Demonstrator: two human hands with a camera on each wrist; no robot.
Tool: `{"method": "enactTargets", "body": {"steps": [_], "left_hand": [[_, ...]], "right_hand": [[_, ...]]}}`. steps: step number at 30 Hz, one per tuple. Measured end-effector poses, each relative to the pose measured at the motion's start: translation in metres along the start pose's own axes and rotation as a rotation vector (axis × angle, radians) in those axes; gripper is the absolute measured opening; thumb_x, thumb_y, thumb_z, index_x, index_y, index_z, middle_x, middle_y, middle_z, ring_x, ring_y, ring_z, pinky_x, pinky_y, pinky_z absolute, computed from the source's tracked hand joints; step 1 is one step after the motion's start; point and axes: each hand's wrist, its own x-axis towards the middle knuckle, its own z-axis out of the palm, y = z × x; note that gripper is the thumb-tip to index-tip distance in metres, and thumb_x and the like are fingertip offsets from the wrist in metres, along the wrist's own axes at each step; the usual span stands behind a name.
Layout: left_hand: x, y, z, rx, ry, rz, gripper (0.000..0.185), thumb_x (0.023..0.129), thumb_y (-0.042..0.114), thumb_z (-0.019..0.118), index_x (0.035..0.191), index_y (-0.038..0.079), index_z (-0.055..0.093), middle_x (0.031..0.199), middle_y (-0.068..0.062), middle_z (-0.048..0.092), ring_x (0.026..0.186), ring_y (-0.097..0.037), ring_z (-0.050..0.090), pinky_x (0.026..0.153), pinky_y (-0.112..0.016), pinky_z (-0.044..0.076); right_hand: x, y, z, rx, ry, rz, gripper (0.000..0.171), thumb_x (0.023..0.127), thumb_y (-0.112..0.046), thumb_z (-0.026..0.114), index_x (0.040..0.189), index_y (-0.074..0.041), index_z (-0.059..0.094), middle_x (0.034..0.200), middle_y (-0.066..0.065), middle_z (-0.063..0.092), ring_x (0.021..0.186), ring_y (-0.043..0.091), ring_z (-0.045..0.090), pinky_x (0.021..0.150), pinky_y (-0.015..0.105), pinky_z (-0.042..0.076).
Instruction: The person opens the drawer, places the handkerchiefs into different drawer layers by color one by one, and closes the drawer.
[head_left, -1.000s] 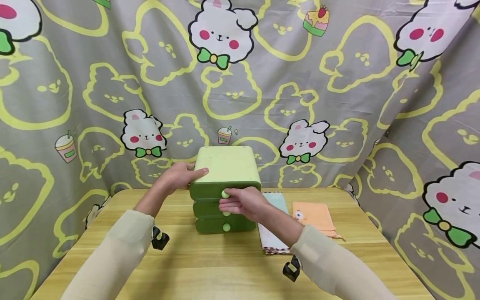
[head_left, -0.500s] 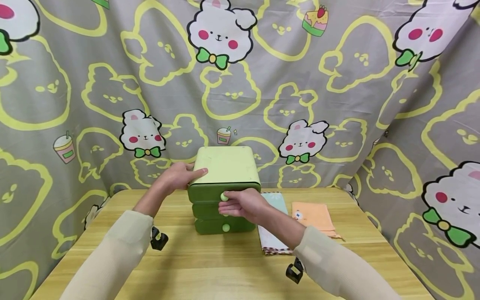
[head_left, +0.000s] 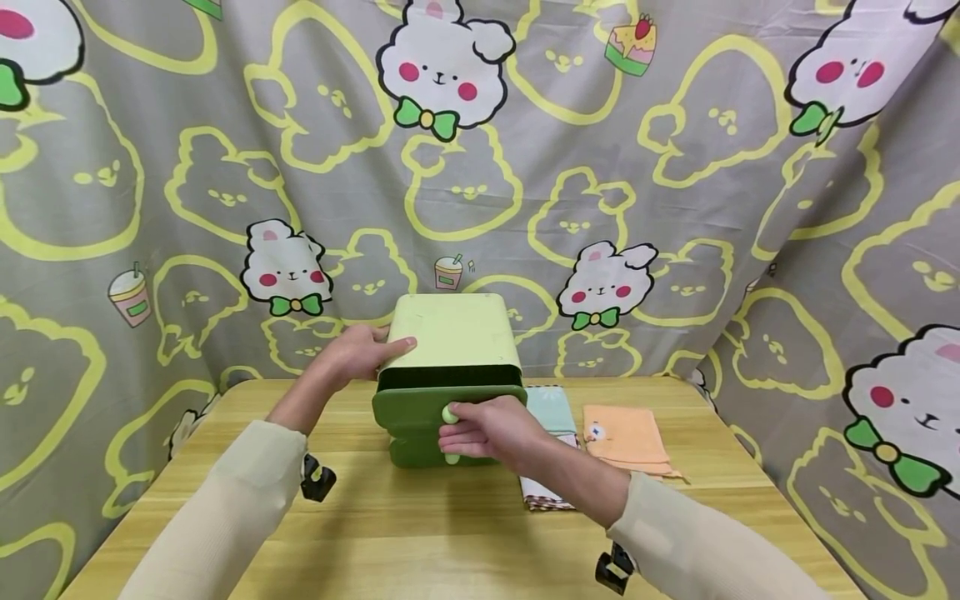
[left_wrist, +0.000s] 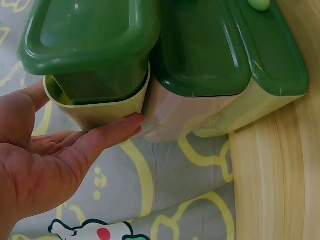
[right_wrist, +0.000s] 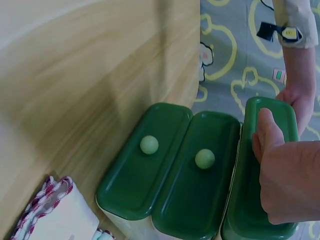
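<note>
Left hand [head_left: 358,354] laid flat against the upper left corner of the cabinet [head_left: 450,333], fingers straight, thumb on the pale lid, forearm reaching in from the lower left of the head view. In the left wrist view, same hand [left_wrist: 45,160] open, fingertips [left_wrist: 131,122] touching the cabinet's pale shell. Right hand [head_left: 483,429] at frame centre, fingers curled, pinching the knob [head_left: 449,413] of the top drawer [head_left: 448,406]; drawer slid partway out, a dark gap showing above its front. In the right wrist view, right hand [right_wrist: 282,180] at the right edge, thumb pressed on the drawer front [right_wrist: 260,170]. Cream sleeves on both arms, black clips at the wrists.

Cabinet standing at the back centre of the wooden table [head_left: 420,542]. Behind and to both sides, a grey curtain [head_left: 600,167] printed with white rabbits and yellow outlines.

Two lower drawers closed, each with a pale knob [right_wrist: 149,144], the bottom one partly hidden behind the right hand in the head view. Just right of the cabinet, a folded checked cloth [head_left: 551,450], partly covered by the right forearm; further right, an orange cloth [head_left: 626,437] lying flat.
</note>
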Motion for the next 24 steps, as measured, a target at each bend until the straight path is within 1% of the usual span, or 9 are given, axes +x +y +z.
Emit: {"method": "enactTargets", "body": {"steps": [2,4,10,15,17,22,24], "left_hand": [[0.000,0.000,0.000,-0.002,0.001,0.000,0.071,0.100,0.048,0.062,0.149,-0.002,0.047,0.105,-0.009,0.073,0.096,-0.020,0.065,0.084,-0.033,0.056],[-0.001,0.000,0.000,-0.006,0.000,-0.002,0.070,0.100,0.048,0.061,0.148,-0.001,0.049,0.102,-0.008,0.073,0.094,-0.019,0.065,0.083,-0.033,0.057],[0.000,0.002,0.001,-0.025,-0.009,-0.007,0.064,0.101,0.047,0.061,0.144,0.000,0.055,0.099,-0.007,0.073,0.093,-0.018,0.066,0.083,-0.034,0.057],[-0.001,0.002,0.001,-0.002,-0.005,-0.014,0.064,0.100,0.048,0.061,0.144,0.000,0.055,0.100,-0.007,0.073,0.094,-0.019,0.065,0.082,-0.034,0.057],[-0.001,0.002,0.001,0.003,-0.005,-0.016,0.065,0.101,0.048,0.060,0.144,0.001,0.055,0.100,-0.007,0.073,0.094,-0.019,0.065,0.084,-0.035,0.057],[-0.002,0.002,0.001,0.003,-0.007,-0.013,0.066,0.101,0.048,0.060,0.147,0.001,0.052,0.102,-0.008,0.073,0.096,-0.020,0.064,0.089,-0.041,0.056],[-0.001,0.002,0.001,0.002,-0.006,-0.010,0.066,0.101,0.048,0.060,0.147,0.001,0.052,0.104,-0.008,0.073,0.097,-0.020,0.064,0.090,-0.041,0.056]], "right_hand": [[-0.004,0.002,0.002,0.000,0.005,-0.001,0.035,0.104,-0.021,0.059,0.124,0.008,0.064,0.106,0.018,0.075,0.096,0.025,0.076,0.089,0.036,0.059],[-0.009,0.003,0.004,0.004,0.005,-0.006,0.035,0.104,-0.021,0.059,0.123,0.008,0.064,0.105,0.017,0.075,0.096,0.025,0.076,0.088,0.036,0.060],[-0.023,0.006,0.009,0.021,0.009,-0.016,0.038,0.103,-0.021,0.060,0.124,0.010,0.062,0.105,0.019,0.075,0.101,0.032,0.075,0.088,0.036,0.060],[-0.032,0.008,0.011,0.022,0.015,-0.006,0.039,0.102,-0.023,0.062,0.122,0.010,0.064,0.104,0.019,0.075,0.098,0.029,0.075,0.087,0.036,0.060],[-0.034,0.009,0.013,0.024,0.015,-0.006,0.039,0.102,-0.023,0.062,0.121,0.010,0.064,0.104,0.019,0.075,0.096,0.027,0.076,0.087,0.036,0.060],[-0.042,0.012,0.015,0.028,0.015,-0.004,0.041,0.101,-0.024,0.063,0.120,0.011,0.064,0.103,0.019,0.075,0.096,0.029,0.076,0.086,0.037,0.060],[-0.045,0.013,0.017,0.030,0.017,-0.003,0.041,0.101,-0.025,0.063,0.120,0.012,0.065,0.102,0.019,0.075,0.096,0.029,0.076,0.086,0.037,0.061]]}}
